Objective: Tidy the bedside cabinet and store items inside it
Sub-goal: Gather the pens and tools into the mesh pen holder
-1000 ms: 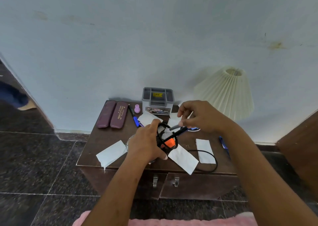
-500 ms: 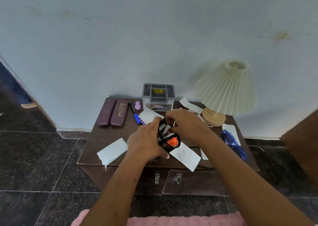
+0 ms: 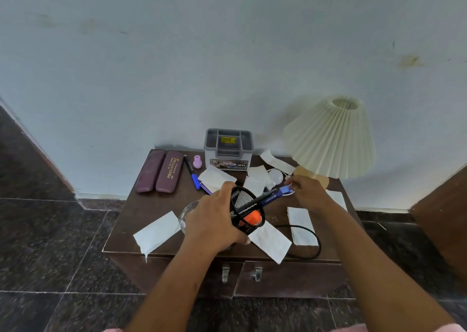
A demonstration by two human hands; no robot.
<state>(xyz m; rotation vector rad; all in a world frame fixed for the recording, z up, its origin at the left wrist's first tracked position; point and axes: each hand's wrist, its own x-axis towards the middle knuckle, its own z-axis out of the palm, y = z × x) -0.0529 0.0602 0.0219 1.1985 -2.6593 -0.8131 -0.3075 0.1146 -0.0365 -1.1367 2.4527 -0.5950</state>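
The brown bedside cabinet (image 3: 151,220) stands against the wall, with a cream pleated lamp (image 3: 331,139) at its back right corner and white paper slips (image 3: 158,232) scattered on its top. Above the front middle of the top, the left hand (image 3: 214,223) has its fingers wrapped around a black mesh pen holder (image 3: 249,205), tilted with its mouth toward the right. The right hand (image 3: 307,191) pinches the far end of a blue pen (image 3: 271,198), whose other end is inside the holder beside an orange object (image 3: 252,216)
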